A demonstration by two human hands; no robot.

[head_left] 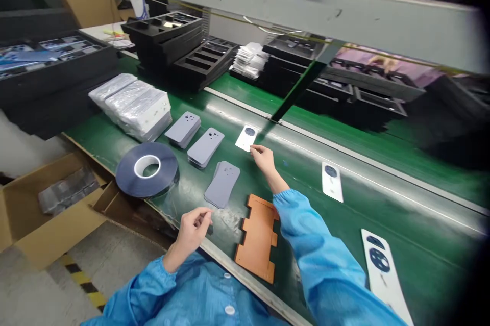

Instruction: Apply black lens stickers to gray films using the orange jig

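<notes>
My right hand (264, 160) reaches over the green belt, thumb and forefinger pinched at the near corner of a white phone back panel (244, 143) with a dark round camera patch. My left hand (192, 230) hovers at the table's near edge, its fingers curled together; whatever they may hold is hidden. Just beyond it lies a fanned stack of grey phone-shaped sheets (222, 185) with small holes. Two more grey stacks (205, 147) (184, 127) sit farther left. Between my arms rests an orange notched fixture plate (258, 239).
A large roll of dark film (128, 175) and wrapped white bundles (133, 104) stand at left. White panels (332, 185) (383, 275) lie along the belt to the right. Black trays (164, 30) are stacked behind. A metal post (296, 94) rises mid-table; an open carton (49, 214) stands below left.
</notes>
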